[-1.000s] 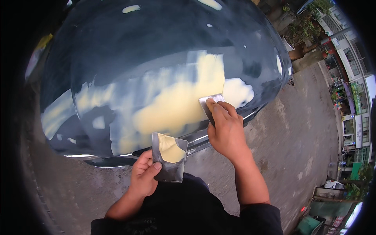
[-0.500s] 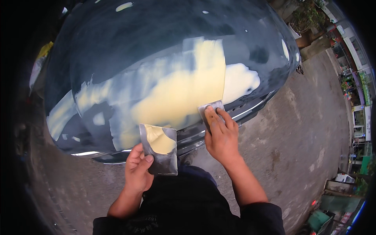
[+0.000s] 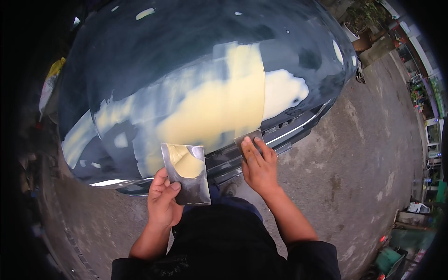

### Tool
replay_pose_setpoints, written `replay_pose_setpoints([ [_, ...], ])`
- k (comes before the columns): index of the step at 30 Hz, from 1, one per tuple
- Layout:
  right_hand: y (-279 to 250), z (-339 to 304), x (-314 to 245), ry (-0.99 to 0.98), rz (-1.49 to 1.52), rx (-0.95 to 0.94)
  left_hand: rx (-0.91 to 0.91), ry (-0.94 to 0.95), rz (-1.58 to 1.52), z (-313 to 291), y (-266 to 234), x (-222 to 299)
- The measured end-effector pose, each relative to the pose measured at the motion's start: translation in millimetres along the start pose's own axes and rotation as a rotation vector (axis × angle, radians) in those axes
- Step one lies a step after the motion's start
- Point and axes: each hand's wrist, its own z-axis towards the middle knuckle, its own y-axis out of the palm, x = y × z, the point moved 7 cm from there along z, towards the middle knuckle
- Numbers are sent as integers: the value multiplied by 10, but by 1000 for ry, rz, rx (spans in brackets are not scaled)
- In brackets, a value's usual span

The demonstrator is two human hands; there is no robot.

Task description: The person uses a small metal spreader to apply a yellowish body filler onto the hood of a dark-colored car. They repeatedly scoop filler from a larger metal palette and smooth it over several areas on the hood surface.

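In my left hand (image 3: 163,196) is a flat, square putty board (image 3: 192,189), thumb on its face and fingers behind. A mound of pale yellow body filler (image 3: 188,164) lies on its upper part. My right hand (image 3: 261,170) grips a small grey putty spreader (image 3: 243,137), fingers pressed along its face, at the front edge of the car hood (image 3: 163,42). Across the dark hood runs a broad band of yellow filler (image 3: 200,112), thin and streaky toward the left. A whiter filler patch (image 3: 283,91) adjoins its right end.
Below the hood's front edge runs the car's grille and trim (image 3: 298,128). Grey concrete ground (image 3: 322,196) surrounds the car. Potted plants (image 3: 364,18) stand at the far right, with shopfronts along the right rim. A yellow and white bag (image 3: 50,84) is at the left.
My right hand with the spreader has moved slightly down and toward me, off the filler's lower edge. The left hand and board shift a little. The whole view has turned slightly.
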Motion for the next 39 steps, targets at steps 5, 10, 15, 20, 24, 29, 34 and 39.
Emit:
replay_pose_setpoints([
  [5,25,-111,16,-24,-2,17,15,-14,-41,-16,30,-45],
  [10,-496,-106,-223,111,419,-28,23,-10,-111,11,207,-178],
  [15,-922,97,-703,-4,1315,-144,1,18,-197,38,504,-197],
  [20,-788,270,-488,-97,900,-193,-75,111,-223,109,610,95],
  [24,-732,804,-154,-7,362,-146,-168,238,-196,117,600,330],
  [29,-707,1771,598,283,-22,-153,-108,197,-160,148,368,349],
  [34,-612,2396,660,372,-64,-319,-66,168,-197,115,178,268],
  [39,-427,2495,467,344,-65,-422,-55,153,-220,139,115,218],
])
